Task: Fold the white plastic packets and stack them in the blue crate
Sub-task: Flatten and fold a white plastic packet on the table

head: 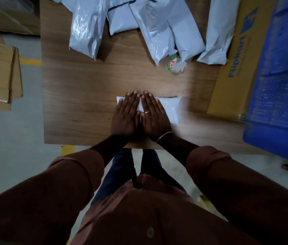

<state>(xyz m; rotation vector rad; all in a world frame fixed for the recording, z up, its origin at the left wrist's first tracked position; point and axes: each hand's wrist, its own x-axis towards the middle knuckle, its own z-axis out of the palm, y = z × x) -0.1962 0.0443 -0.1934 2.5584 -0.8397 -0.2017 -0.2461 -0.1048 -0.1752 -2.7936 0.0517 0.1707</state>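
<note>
White packet [169, 110] (apparently folded) under both hands.

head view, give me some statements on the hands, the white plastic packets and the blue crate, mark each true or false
1. Both hands, left hand and right hand, press flat on one white plastic packet. True.
2. That packet lies inside the blue plastic crate. False: it lies on the brown wooden table.
3. More white plastic packets lie at the table's far side. True.
4. The right hand wears no ring. False: a ring shows on one finger.
</note>
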